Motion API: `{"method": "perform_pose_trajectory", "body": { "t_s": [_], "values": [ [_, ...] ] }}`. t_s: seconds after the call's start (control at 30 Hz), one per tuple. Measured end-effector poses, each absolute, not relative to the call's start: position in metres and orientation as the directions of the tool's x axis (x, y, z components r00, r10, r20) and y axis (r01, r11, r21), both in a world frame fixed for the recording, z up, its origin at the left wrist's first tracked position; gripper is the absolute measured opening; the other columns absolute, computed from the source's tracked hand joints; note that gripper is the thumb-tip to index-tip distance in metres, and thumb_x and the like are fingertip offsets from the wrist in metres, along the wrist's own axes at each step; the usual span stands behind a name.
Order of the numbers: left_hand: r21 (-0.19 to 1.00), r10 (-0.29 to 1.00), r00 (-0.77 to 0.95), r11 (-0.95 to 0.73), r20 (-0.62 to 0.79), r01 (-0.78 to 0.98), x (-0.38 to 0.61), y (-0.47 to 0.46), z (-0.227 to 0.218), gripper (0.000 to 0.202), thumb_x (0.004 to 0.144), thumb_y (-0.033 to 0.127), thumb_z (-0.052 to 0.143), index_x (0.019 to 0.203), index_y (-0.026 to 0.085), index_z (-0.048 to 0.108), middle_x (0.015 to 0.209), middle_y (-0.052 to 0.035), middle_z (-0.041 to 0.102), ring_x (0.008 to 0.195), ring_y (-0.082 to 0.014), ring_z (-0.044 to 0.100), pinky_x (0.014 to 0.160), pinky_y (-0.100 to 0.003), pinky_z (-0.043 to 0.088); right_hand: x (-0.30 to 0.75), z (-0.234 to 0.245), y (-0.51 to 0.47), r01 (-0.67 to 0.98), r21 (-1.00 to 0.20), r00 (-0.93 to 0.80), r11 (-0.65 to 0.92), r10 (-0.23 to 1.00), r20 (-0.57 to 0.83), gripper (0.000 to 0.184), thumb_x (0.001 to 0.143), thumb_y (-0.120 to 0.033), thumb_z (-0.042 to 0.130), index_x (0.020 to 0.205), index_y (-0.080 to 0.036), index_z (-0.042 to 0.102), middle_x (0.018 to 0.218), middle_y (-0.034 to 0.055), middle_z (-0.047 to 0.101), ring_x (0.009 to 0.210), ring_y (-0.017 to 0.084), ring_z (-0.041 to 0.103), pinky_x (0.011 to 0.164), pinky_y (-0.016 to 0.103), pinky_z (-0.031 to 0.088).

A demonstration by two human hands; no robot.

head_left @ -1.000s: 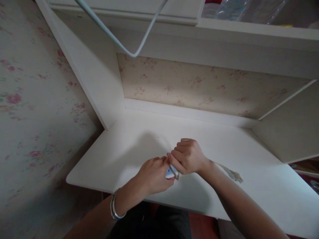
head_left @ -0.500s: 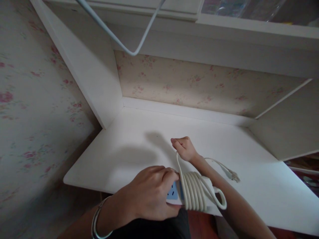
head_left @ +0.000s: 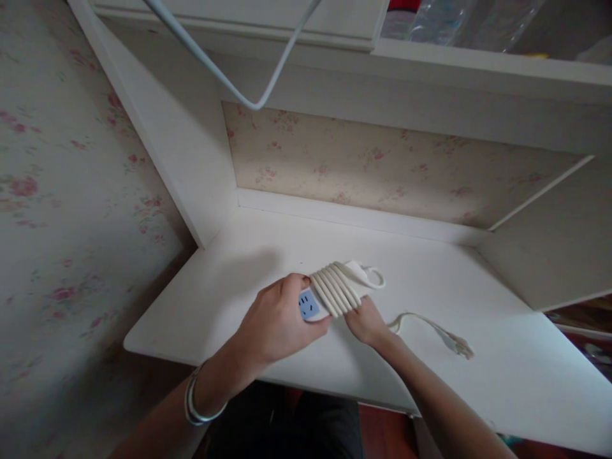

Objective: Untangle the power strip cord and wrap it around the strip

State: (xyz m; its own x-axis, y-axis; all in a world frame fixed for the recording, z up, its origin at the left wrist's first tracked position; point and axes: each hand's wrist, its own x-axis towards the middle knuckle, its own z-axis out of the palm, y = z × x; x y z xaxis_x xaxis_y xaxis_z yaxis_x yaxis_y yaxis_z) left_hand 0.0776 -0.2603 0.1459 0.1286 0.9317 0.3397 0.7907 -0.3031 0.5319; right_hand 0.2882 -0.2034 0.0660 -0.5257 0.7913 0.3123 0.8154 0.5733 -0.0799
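My left hand (head_left: 282,312) is closed around the near-left end of a white power strip (head_left: 324,308) with blue socket faces. Several turns of cream cord (head_left: 336,288) are wrapped about the strip's middle, and a cord loop sticks out at its far end. Just below the coils is my right hand (head_left: 364,320), its fingertips tucked behind the strip and hidden. From beside the right wrist a loose stretch of the cord runs across the desk to the plug (head_left: 463,347).
Beneath the strip is a white desktop (head_left: 229,268) with a side panel (head_left: 191,134) at left. A pale bent rod or cable (head_left: 258,105) hangs in front at the top. Plastic packets (head_left: 440,22) lie in an upper shelf at right. Floral wallpaper (head_left: 62,255) covers the left wall.
The power strip has moved up and left over the desk, tilting. My right hand has come from beyond the strip down to its near underside with the cord.
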Motion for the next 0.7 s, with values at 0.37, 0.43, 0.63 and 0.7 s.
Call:
{"method": "perform_pose_trajectory", "body": {
  "t_s": [0.37, 0.43, 0.63, 0.7],
  "values": [
    [0.423, 0.982, -0.030, -0.053, 0.189, 0.904, 0.097, -0.221, 0.101, 0.028, 0.079, 0.030, 0.057, 0.101, 0.016, 0.048, 0.097, -0.0117, 0.064, 0.091, -0.0256, 0.065, 0.073, -0.032, 0.047, 0.272, 0.108, -0.229, 0.833, 0.166, -0.553, 0.528, 0.813, 0.184, 0.039, 0.096, -0.032, 0.032, 0.074, -0.017, 0.060, 0.066, 0.0058, 0.068, 0.050, 0.016, 0.060, 0.050, 0.027, 0.021],
    [0.423, 0.988, 0.006, -0.072, 0.155, 0.903, 0.099, -0.223, 0.099, 0.030, 0.075, 0.025, 0.059, 0.101, 0.016, 0.048, 0.096, -0.0111, 0.063, 0.090, -0.0253, 0.064, 0.072, -0.031, 0.047, 0.272, 0.112, -0.227, 0.784, 0.189, -0.621, 0.592, 0.753, 0.218, 0.036, 0.094, -0.029, 0.037, 0.069, -0.017, 0.060, 0.063, 0.0055, 0.067, 0.048, 0.015, 0.059, 0.050, 0.028, 0.020],
    [0.361, 0.970, 0.228, -0.245, 0.090, 0.900, 0.102, -0.238, 0.100, 0.024, 0.075, 0.019, 0.055, 0.098, 0.018, 0.051, 0.096, -0.0098, 0.063, 0.090, -0.0248, 0.064, 0.076, -0.033, 0.048, 0.275, 0.130, -0.209, 0.586, 0.244, -0.796, 0.772, 0.494, 0.350, 0.037, 0.089, -0.027, 0.042, 0.058, -0.016, 0.058, 0.051, 0.0038, 0.061, 0.044, 0.010, 0.049, 0.054, 0.029, 0.021],
    [0.332, 0.952, 0.303, -0.303, 0.052, 0.893, 0.104, -0.244, 0.102, 0.025, 0.073, 0.019, 0.054, 0.098, 0.019, 0.053, 0.096, -0.0087, 0.064, 0.088, -0.0260, 0.064, 0.076, -0.035, 0.048, 0.274, 0.138, -0.201, 0.565, 0.237, -0.798, 0.790, 0.452, 0.398, 0.039, 0.089, -0.027, 0.042, 0.055, -0.016, 0.058, 0.049, 0.0031, 0.058, 0.043, 0.009, 0.044, 0.054, 0.029, 0.021]
  ]
}}
